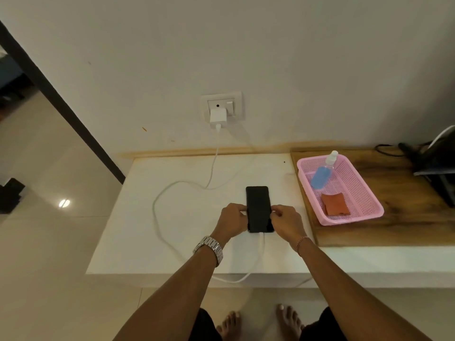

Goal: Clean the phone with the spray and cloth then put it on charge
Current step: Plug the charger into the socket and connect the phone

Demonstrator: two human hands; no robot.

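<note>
Phone is lying flat, screen up and dark, on the white table, right between both hands. Left hand is pinching its left edge with curled fingers, and right hand is gripping the right edge the same way, so it's basically sandwiched between them. White charging cable is running into the phone's near end, drooping off the table's front edge, looping wide out to the left and climbing up to the white charger that's sitting in the wall socket. Off to the right, well apart from the phone, a pink basket is sitting on a wooden board, with the spray bottle of blue liquid leaning against its back rim and the folded orange cloth lying in the near end. Silver watch is sitting on the left wrist, thin bracelet on the right.
</note>
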